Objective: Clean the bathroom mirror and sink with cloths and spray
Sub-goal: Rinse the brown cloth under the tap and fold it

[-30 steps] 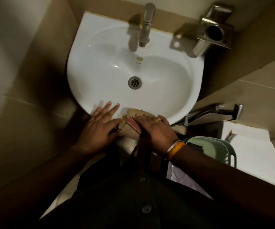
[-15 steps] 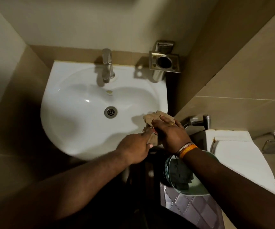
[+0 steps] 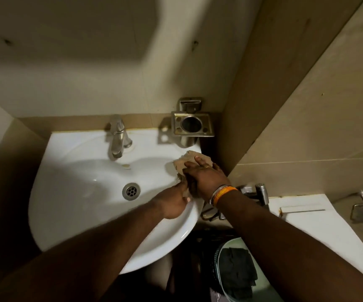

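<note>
Sink (image 3: 84, 192): white ceramic basin, rounded near edge, set against the far wall in a dim, tiled corner. Round metal drain (image 3: 131, 191) at the centre of the bowl; overflow slot just below the faucet (image 3: 117, 136), a single chrome lever unit on the far rim.

Cloth (image 3: 189, 162): 1 tan rag, crumpled, lying on the right rim of the sink, near the far right corner.

Right hand (image 3: 204, 177): fingers spread flat on the cloth, pressing it to the rim; ring on 1 finger, 2 bands at the wrist, 1 of them orange.

Left hand (image 3: 174, 201): on the right inner slope of the bowl, fingers curled around the near hanging end of the cloth.

Holder (image 3: 192, 127): metal tumbler bracket with cup, wall-mounted above the far right corner of the sink.

Walls: plain cream above, beige tile to the right and left, a large soft shadow on the far wall.

Basket (image 3: 222, 253): pale green, near right below the sink, containing a dark folded cloth (image 3: 237, 273).

White ledge (image 3: 307, 216): right side, with a metal spray fitting (image 3: 261, 192) beside it.
</note>
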